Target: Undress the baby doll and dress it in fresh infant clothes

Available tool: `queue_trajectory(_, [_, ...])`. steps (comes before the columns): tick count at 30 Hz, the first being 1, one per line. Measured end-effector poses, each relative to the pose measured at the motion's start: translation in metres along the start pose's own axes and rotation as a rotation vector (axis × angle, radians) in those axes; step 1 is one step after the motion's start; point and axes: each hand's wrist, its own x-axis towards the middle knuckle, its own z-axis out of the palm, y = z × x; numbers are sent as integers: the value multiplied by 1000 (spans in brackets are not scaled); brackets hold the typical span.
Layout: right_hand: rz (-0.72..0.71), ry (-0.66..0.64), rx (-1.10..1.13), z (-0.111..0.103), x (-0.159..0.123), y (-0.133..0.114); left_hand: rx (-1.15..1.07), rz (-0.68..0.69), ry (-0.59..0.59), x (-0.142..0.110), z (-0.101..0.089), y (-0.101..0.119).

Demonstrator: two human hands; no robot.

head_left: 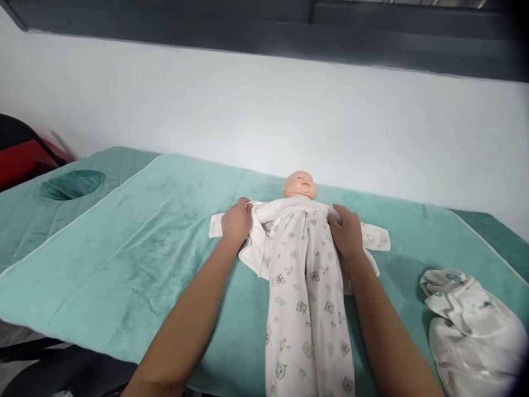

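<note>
A baby doll (300, 185) lies on its back on the teal bed cover, its head toward the wall. Long white trousers (308, 309) printed with small green animals cover its front and reach down past the frame's bottom edge. A white baby shirt (255, 252) is spread around its upper body, with sleeves sticking out on both sides. My left hand (237, 221) is closed on the shirt beside the doll's shoulder at the left. On the opposite side, my right hand (347, 229) has its fingers curled around the shirt's edge near the other shoulder.
Crumpled white printed cloth (475, 331) lies on the teal bed (136, 248) at the right. At the far left the bed has a round hole (74, 184). A white wall (231, 110) runs along the back, and a red and black object (22, 157) stands at left.
</note>
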Motion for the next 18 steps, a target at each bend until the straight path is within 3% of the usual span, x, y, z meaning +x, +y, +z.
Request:
queue_trajectory(3, [-47, 116, -95, -5, -6, -5, -126, 161, 83, -3, 1, 3])
queue_trajectory(6, [-202, 131, 74, -13, -13, -38, -144, 343, 74, -11, -4, 10])
queue_trajectory(9, [-364, -172, 133, -6, -9, -89, -54, 352, -26, -19, -8, 15])
queue_trajectory(13, [-632, -563, -301, 30, 11, -151, 6, 266, -103, -21, -13, 14])
queue_trajectory(15, [-635, -651, -508, 51, 22, -169, 18, 224, -121, -19, -14, 11])
queue_trajectory(18, [-635, -719, -633, 73, 31, -180, 35, 152, -133, -14, -15, 6])
